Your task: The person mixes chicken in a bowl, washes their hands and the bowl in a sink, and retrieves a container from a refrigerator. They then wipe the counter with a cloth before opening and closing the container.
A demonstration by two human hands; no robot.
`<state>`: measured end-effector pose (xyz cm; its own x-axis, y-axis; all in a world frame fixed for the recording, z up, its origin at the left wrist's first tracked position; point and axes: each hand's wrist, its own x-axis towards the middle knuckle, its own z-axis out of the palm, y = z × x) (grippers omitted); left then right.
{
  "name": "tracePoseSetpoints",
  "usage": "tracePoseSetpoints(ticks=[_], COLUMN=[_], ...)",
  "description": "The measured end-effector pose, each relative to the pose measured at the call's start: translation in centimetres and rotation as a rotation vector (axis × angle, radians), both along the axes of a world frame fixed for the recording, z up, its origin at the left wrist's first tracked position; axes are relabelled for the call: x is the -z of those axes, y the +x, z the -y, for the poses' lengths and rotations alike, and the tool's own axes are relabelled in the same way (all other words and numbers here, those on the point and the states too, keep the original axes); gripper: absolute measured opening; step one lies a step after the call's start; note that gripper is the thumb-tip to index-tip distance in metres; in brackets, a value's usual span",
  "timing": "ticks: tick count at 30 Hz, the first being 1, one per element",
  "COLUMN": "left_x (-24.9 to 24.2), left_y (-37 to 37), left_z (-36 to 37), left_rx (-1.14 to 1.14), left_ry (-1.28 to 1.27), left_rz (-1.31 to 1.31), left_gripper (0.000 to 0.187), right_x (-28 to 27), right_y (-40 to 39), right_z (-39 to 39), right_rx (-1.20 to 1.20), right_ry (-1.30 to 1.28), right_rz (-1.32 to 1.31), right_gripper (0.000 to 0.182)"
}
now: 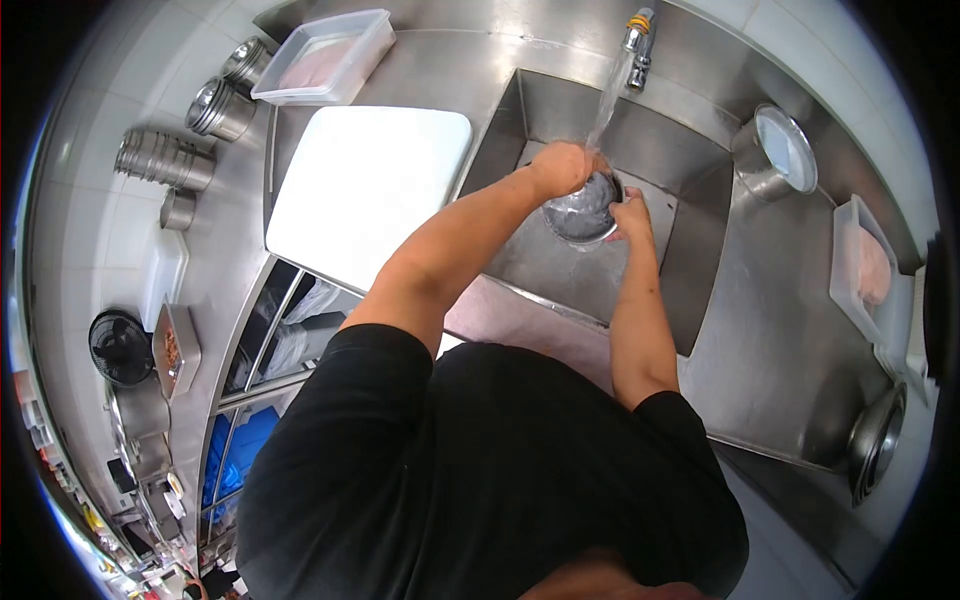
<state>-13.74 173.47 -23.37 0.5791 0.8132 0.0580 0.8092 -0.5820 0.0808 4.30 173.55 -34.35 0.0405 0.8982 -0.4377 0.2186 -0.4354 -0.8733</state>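
Observation:
A round metal bowl [583, 212] is tilted inside the stainless sink [560, 270], wet and shiny under the running tap [637, 45]. My right hand [632, 214] grips the bowl's rim from the right side, thumb over the edge. At the bowl's upper left, my left hand [562, 168] is closed, with the stream of water falling beside it. Its fingers are partly hidden, and anything they hold cannot be made out.
A white cutting board [370, 190] lies left of the sink, with a plastic tub [325, 60] behind it. On the right stand a metal pot [765, 160], another plastic container [850, 262] and stacked metal bowls [878, 440]. Metal canisters [222, 110] line the left wall.

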Motion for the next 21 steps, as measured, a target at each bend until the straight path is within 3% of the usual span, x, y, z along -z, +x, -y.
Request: tracePoseSetpoints(ticks=[1,4,10,16,19,21], left_x=[0.9,-0.9,-4.4,-3.3,-2.0,-0.8], left_y=[-0.6,-2.9,-7.3,-8.9,-9.2,-9.3], left_z=[0.0,1.3,4.7,9.5,11.0,11.6], left_rx=[0.068,0.080,0.010,-0.019,-0.044,-0.055], left_ry=[0.145,0.211,0.197,0.206,0.189,0.158], left_rz=[-0.058,-0.103,-0.078,0.070,0.114,0.153], left_gripper=[0.035,0.040,0.050,0.048,0.049,0.047], right_x=[0.5,1.6,0.3,1.5,0.5,-0.8], right_y=[-0.5,-2.0,-5.7,-5.9,-4.1,-2.9], right_z=[-0.3,-1.5,-0.5,-0.6,-1.6,-2.3], right_rx=[-0.046,-0.058,0.110,0.283,0.116,-0.062], right_ry=[-0.003,-0.079,0.068,0.005,-0.113,-0.079], right_rz=[-0.030,-0.064,0.092,-0.151,-0.185,-0.048], right_gripper=[0.065,0.065,0.060,0.062,0.068,0.070])
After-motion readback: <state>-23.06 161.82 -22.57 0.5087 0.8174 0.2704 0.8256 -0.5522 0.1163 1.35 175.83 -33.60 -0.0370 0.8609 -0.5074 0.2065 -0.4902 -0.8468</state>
